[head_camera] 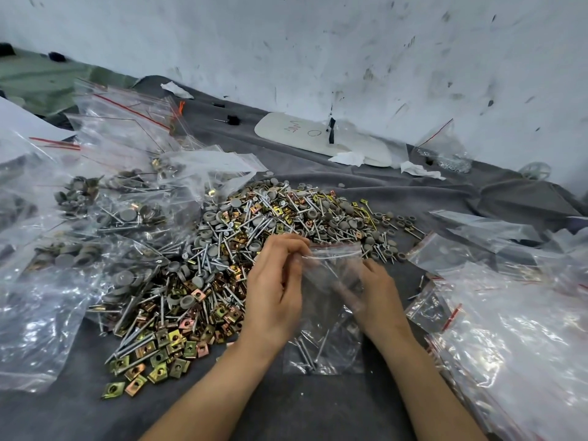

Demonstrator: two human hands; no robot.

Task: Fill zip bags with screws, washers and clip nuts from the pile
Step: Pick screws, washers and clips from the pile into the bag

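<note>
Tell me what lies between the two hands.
In the head view, a clear zip bag with a red seal strip lies between the left hand and the right hand; a few screws sit at its bottom.

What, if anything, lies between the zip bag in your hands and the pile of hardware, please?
Nothing visible does. The zip bag, pinched at its top by the left hand, is right at the near edge of the pile; the right hand shows blurred through the plastic.

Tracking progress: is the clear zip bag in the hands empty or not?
Not empty: several long silver screws lie at the bottom of the clear red-striped zip bag.
</note>
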